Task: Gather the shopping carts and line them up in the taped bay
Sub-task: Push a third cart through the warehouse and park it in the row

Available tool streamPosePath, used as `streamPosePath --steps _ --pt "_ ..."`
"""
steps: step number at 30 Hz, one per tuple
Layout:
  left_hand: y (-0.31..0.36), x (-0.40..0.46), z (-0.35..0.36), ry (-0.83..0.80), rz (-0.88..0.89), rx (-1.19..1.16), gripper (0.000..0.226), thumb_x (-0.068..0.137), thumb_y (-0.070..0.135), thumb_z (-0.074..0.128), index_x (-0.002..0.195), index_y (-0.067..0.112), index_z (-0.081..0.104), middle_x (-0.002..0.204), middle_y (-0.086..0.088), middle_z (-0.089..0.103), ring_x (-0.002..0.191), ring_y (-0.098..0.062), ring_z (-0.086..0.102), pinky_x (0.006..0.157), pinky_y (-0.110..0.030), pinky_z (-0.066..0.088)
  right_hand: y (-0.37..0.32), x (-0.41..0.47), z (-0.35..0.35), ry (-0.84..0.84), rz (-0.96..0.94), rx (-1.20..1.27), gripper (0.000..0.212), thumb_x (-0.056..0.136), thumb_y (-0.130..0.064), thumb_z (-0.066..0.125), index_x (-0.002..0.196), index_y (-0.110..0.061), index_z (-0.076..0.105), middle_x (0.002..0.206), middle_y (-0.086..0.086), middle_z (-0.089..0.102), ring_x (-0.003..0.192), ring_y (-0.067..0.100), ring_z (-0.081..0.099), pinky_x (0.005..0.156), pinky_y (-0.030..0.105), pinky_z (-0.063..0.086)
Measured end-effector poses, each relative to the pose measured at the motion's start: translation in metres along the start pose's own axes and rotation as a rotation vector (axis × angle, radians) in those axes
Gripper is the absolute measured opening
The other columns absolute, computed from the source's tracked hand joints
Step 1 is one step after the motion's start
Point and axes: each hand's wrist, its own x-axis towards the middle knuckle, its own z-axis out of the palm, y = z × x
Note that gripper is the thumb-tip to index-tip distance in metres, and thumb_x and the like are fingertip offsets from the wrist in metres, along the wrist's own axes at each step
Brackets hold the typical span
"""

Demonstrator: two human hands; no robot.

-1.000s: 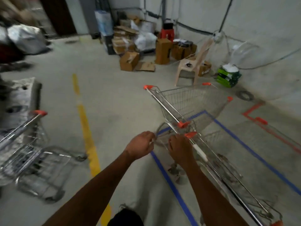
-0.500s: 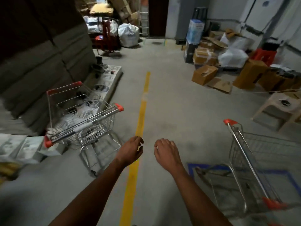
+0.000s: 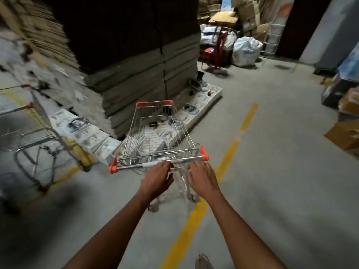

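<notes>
Both bare forearms reach forward from the bottom edge. Left hand (image 3: 157, 179) is at the cart handle (image 3: 158, 163), fingers loosely spread, fingertips touching or just short of the bar; no wrap around it visible. Right hand (image 3: 202, 178) sits just below the handle's right part, fingers straight and spread, holding nothing.

Shopping cart (image 3: 159, 136) stands straight ahead, handle toward the person. Thin silver wire grid basket, tapering toward the front, shiny tube handle with orange plastic end caps, orange corner caps on the front rim. Basket looks empty; its lower frame and wheels are blurred behind the hands.

Floor (image 3: 281, 191) is dull grey concrete. A worn yellow painted line (image 3: 225, 164) runs diagonally under the cart's right side and off toward the back.

Second cart (image 3: 33, 131) stands at left, well apart, same wire build, blurred, partly cut by the frame edge.

Right ahead of the first cart's front is a tall stack of flattened cardboard (image 3: 139, 65), layered brown sheets, dark on top. Low white printed slabs (image 3: 196, 111) lie along its base, near the cart's front and left side.

Right edge: brown cardboard boxes (image 3: 343, 134) on the floor. Far back: a white sack (image 3: 245, 51), a red metal frame (image 3: 215, 53), more stacked boxes, a dark doorway (image 3: 303, 26).
</notes>
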Motion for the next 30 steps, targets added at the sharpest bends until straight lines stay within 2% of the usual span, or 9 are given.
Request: streamPosePath --steps 4,7,12,15,19,23,26,30 --pt "-0.026 0.023 0.003 0.018 -0.149 0.033 0.038 0.082 0.023 0.067 0.118 0.019 0.055 0.112 0.000 0.061 0.101 -0.019 0.057 0.087 -0.035 0.050 0.008 0.053 0.022 -0.100 -0.088 0.042 0.025 0.081 -0.024 0.063 0.106 -0.023 0.058 0.105 -0.001 0.058 0.102 0.022 0.057 0.089 0.039 0.048" --pt "-0.038 0.034 0.008 0.008 -0.232 0.060 0.049 0.079 0.027 0.071 0.124 0.021 0.052 0.111 0.002 0.059 0.099 -0.015 0.056 0.086 -0.032 0.050 0.012 0.082 0.039 -0.202 -0.155 0.035 0.029 0.082 -0.026 0.063 0.110 -0.023 0.057 0.108 -0.001 0.059 0.104 0.024 0.058 0.094 0.040 0.046" --pt "-0.057 0.046 0.020 -0.086 -0.292 0.186 0.050 0.079 0.035 0.068 0.124 0.020 0.053 0.117 0.002 0.056 0.104 -0.018 0.056 0.087 -0.037 0.050 0.009 0.108 0.062 -0.377 -0.285 0.037 0.036 0.088 -0.031 0.065 0.121 -0.021 0.057 0.120 0.003 0.062 0.114 0.026 0.057 0.104 0.045 0.040" --pt "-0.073 0.046 0.024 -0.141 -0.312 0.250 0.039 0.081 0.042 0.063 0.115 0.025 0.054 0.112 0.004 0.056 0.102 -0.018 0.057 0.087 -0.037 0.047 0.001 0.115 0.078 -0.457 -0.284 0.068 0.034 0.093 -0.030 0.058 0.125 -0.022 0.053 0.122 0.005 0.064 0.114 0.031 0.060 0.096 0.046 0.046" --pt "-0.101 0.042 0.025 -0.230 -0.276 0.328 0.027 0.083 0.050 0.055 0.101 0.029 0.055 0.098 0.007 0.059 0.093 -0.018 0.061 0.082 -0.038 0.044 -0.004 0.129 0.090 -0.481 -0.303 0.030 0.035 0.092 -0.049 0.054 0.116 -0.024 0.056 0.110 0.003 0.071 0.101 0.032 0.067 0.079 0.040 0.049" --pt "-0.122 0.041 0.020 -0.314 -0.344 0.304 0.026 0.086 0.052 0.058 0.095 0.028 0.060 0.093 0.006 0.066 0.087 -0.019 0.065 0.075 -0.035 0.045 -0.013 0.143 0.093 -0.540 -0.231 -0.087 0.048 0.087 -0.064 0.054 0.104 -0.021 0.069 0.100 0.006 0.073 0.094 0.032 0.070 0.078 0.038 0.053" --pt "-0.131 0.050 0.016 -0.398 -0.354 0.271 0.032 0.086 0.055 0.062 0.096 0.025 0.065 0.089 0.004 0.068 0.081 -0.020 0.066 0.067 -0.032 0.048 -0.022 0.147 0.097 -0.551 -0.143 -0.175 0.042 0.088 -0.058 0.057 0.101 -0.020 0.068 0.101 0.005 0.073 0.094 0.031 0.070 0.078 0.035 0.052" --pt "-0.149 0.053 0.019 -0.485 -0.309 0.290 0.028 0.089 0.049 0.062 0.100 0.024 0.067 0.090 0.002 0.068 0.081 -0.019 0.066 0.068 -0.032 0.050 -0.036 0.139 0.103 -0.520 -0.012 -0.232 0.040 0.085 -0.059 0.060 0.098 -0.022 0.070 0.097 0.002 0.075 0.092 0.028 0.071 0.078 0.033 0.052"
